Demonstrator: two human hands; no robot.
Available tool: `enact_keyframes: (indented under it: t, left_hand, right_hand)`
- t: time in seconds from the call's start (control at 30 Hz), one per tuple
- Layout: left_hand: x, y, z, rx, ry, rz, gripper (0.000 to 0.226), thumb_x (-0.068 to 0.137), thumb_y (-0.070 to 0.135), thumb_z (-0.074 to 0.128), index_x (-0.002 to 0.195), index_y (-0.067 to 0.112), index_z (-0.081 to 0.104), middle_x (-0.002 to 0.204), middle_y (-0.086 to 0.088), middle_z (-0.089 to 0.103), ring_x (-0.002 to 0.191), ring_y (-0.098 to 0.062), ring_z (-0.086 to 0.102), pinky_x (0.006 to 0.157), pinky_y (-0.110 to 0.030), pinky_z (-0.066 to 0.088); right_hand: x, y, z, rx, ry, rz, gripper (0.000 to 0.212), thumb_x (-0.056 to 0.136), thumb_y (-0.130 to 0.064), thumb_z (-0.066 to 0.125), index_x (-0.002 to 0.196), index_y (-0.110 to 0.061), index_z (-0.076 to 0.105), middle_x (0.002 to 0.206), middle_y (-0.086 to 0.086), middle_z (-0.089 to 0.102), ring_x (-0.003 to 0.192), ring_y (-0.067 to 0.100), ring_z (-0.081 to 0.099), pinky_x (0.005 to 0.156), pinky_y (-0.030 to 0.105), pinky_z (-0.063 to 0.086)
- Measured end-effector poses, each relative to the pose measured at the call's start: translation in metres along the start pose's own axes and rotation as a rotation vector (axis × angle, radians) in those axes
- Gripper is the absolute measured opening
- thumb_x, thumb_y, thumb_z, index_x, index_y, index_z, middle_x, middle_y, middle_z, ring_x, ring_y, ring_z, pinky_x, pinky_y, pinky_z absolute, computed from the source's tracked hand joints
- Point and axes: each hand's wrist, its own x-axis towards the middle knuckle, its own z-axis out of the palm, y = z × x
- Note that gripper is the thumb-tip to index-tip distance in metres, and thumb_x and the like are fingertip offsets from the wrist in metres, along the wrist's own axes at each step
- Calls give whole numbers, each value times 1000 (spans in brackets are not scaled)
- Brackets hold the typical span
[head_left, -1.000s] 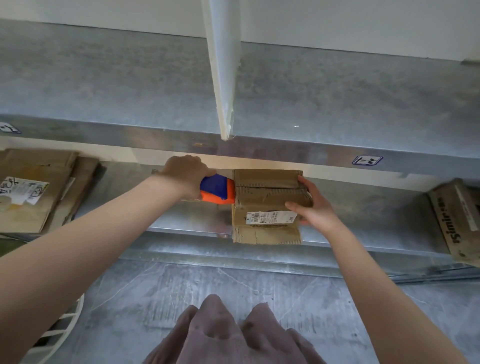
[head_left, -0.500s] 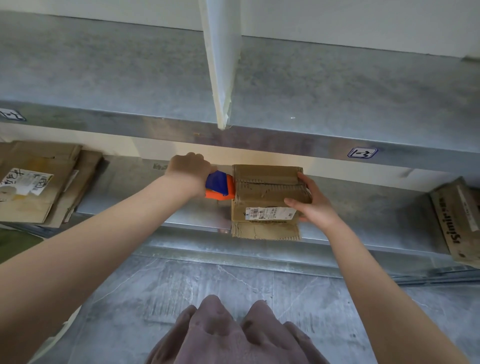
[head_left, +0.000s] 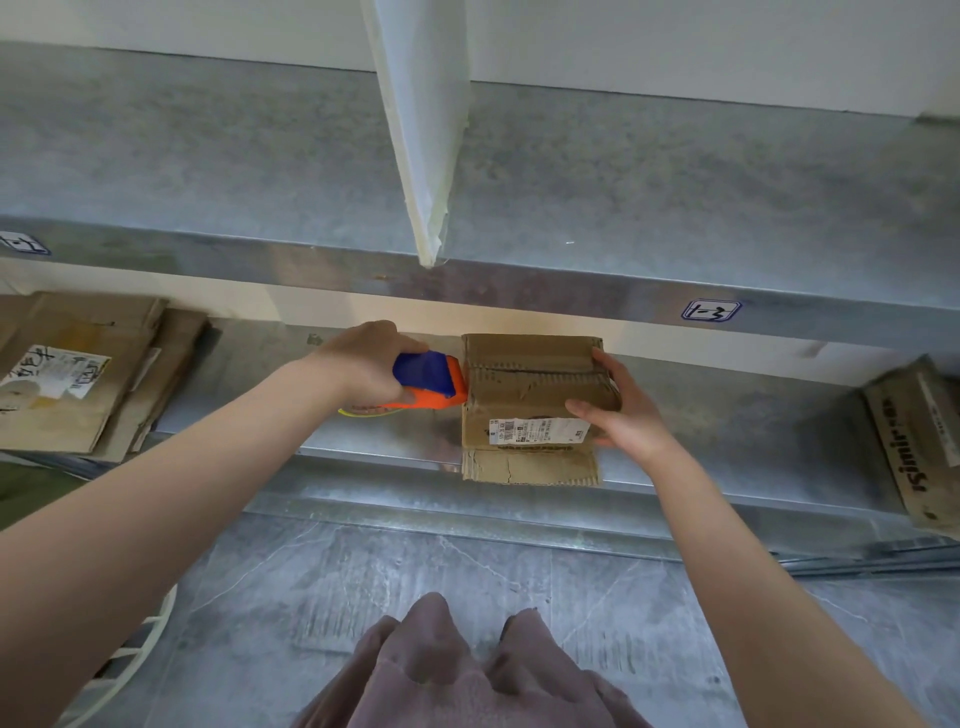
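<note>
A small cardboard box (head_left: 524, 395) with a white barcode label sits on the lower metal shelf (head_left: 374, 441), its front flap hanging over the shelf edge. My right hand (head_left: 618, 410) holds the box's right side, thumb on top and fingers on the front. My left hand (head_left: 363, 364) grips a blue and orange tape dispenser (head_left: 431, 382), whose orange nose touches the box's left edge at the top seam. A yellowish strip shows under the dispenser.
Flattened cardboard pieces (head_left: 67, 374) lie at the shelf's left end and a printed carton (head_left: 914, 441) at the right. The upper shelf (head_left: 519, 291) overhangs closely, with a white divider (head_left: 421, 130) standing on it. Grey floor and my knees (head_left: 457, 670) are below.
The dispenser's nose has closed onto the box's left edge. My right hand keeps its hold on the box, which stays in place; the view shifted slightly.
</note>
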Motion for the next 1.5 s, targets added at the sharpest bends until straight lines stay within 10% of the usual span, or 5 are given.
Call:
enact_keyframes:
  t: [0.33, 0.87, 0.97, 1.17, 1.5]
  left_hand:
    - [-9, -36, 48, 49, -18, -34, 41, 78, 54, 67, 108, 26, 63, 83, 8, 49, 89, -19, 54, 72, -26, 38]
    - [0, -64, 80, 75, -26, -111, 74, 82, 55, 62, 145, 26, 36, 143, -2, 42, 130, -27, 37, 104, -38, 34]
    - [-1, -36, 77, 40, 60, -26, 85, 84, 69, 49, 152, 28, 20, 159, 2, 19, 147, -24, 13, 119, -41, 11]
    - [9, 38, 60, -173, 262, 141, 72, 94, 60, 42, 153, 30, 14, 160, 12, 11, 148, -12, 5, 116, -33, 13]
    - [26, 62, 92, -2, 185, 144, 74, 87, 61, 2, 152, 32, 18, 161, 14, 5, 149, -13, -4, 120, -43, 8]
  right_hand:
    - [-3, -1, -1, 16, 0, 3, 80, 76, -36, 81, 140, -50, 34, 138, -11, 46, 115, 21, 56, 77, 43, 61]
    - [2, 0, -2, -40, -7, -13, 83, 76, -40, 80, 143, -46, 32, 149, -8, 36, 127, 24, 48, 74, 37, 61]
    - [1, 1, -1, -70, -10, -30, 88, 67, -54, 80, 141, -51, 31, 148, -12, 36, 131, 21, 44, 92, 49, 55]
    - [-8, 2, 1, -192, 29, -132, 81, 74, -55, 75, 141, -52, 30, 148, -11, 40, 134, 16, 42, 108, 39, 40]
    - [-16, -6, 16, -654, -3, -192, 52, 93, -64, 39, 143, -58, 27, 158, -22, -20, 146, 22, 23, 110, 42, 38]
